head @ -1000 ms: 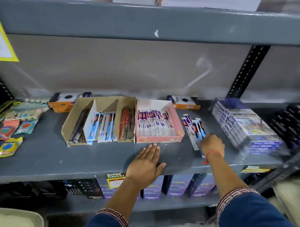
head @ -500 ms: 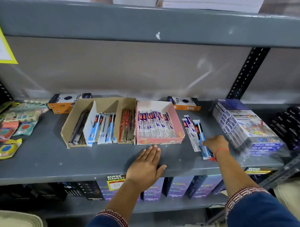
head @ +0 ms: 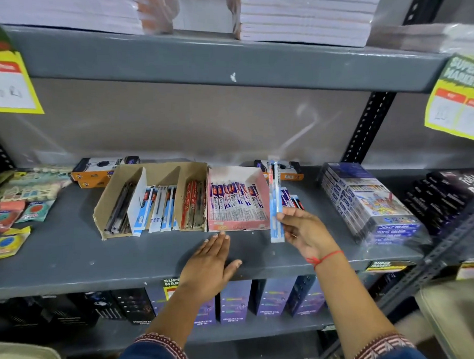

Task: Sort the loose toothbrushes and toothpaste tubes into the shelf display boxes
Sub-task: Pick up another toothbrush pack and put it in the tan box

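My right hand [head: 308,233] holds a blue and white toothbrush pack [head: 276,199] upright, just right of the pink display box [head: 238,226] that is filled with toothpaste tubes [head: 236,204]. Several loose packs [head: 293,201] still lie on the shelf behind that hand. My left hand [head: 208,264] rests flat on the grey shelf [head: 66,256], fingers spread, its tips close to the pink box's front. Left of the pink box stands a brown cardboard box [head: 105,215] with dividers, holding dark, blue-white [head: 159,207] and red [head: 194,204] packs.
A wrapped stack of purple boxes [head: 364,202] sits right of my hand, dark boxes [head: 450,195] beyond it. Orange-black boxes [head: 102,169] lie at the back. Sachets [head: 12,206] cover the shelf's left end. Purple boxes [head: 235,300] stand on the shelf below.
My right hand has lifted one toothbrush pack off the loose pile and raised it upright beside the pink box. My left hand has stayed flat on the shelf.
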A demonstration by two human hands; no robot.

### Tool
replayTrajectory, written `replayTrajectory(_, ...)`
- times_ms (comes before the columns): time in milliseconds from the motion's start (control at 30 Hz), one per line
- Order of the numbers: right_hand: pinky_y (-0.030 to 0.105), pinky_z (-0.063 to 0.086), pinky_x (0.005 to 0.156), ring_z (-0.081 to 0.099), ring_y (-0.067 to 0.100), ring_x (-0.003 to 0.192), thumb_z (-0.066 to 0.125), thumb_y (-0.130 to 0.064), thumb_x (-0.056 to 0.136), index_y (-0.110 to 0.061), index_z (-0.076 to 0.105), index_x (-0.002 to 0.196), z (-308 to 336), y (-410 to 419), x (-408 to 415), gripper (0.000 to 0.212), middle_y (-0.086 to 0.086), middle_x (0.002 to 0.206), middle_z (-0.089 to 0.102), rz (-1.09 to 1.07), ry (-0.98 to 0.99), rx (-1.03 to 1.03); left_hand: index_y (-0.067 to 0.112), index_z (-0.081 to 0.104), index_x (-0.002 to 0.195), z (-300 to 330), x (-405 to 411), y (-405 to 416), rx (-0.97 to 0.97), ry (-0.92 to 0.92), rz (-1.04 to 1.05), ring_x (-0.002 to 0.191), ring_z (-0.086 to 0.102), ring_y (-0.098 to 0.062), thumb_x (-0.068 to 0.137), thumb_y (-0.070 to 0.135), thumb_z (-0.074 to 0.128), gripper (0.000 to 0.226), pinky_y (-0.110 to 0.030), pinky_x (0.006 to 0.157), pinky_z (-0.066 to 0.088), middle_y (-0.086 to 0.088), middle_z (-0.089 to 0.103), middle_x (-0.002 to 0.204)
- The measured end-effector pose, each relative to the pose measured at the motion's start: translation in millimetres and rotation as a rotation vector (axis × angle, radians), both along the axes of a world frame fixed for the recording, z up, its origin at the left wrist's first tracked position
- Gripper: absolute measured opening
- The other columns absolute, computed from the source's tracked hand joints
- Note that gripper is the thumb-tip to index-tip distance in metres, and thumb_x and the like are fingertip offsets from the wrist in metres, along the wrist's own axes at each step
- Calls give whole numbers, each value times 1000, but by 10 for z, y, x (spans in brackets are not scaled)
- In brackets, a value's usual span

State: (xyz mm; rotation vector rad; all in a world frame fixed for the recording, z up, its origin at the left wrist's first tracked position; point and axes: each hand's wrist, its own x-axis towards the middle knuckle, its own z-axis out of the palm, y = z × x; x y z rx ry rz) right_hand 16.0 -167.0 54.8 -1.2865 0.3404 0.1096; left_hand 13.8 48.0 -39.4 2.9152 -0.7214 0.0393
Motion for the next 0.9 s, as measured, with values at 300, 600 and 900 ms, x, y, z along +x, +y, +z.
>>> replayTrajectory(300,18,49,66,66,1,57,61,2,84,-18,67,76,25,208,-69,22,-10,58,73,99,-67,-25,12,-1,145,-13,-60,325,-16,11,198,143,-4,-16,93,55,12,69,-24,106,-12,-4,1,157)
replayTrajectory(600,19,52,69,67,8,63,63,3,82,-16,67,79,39,294,-65,20,-8,61,73,147,-69,-36,12,-1,145,-22,-54,319,-21,-10,196,143,-4,-18,93,56,13,69,-25,107,-12,-5,1,157)
replayTrajectory(900,14,53,47,66,8,56,61,10,81,-18,59,84,175,848,32,29,4,75,64,268,-80,-119,11,6,146,19,-135,698,-32,-17,242,143,1,-18,93,56,13,70,-27,112,-6,-7,5,157)
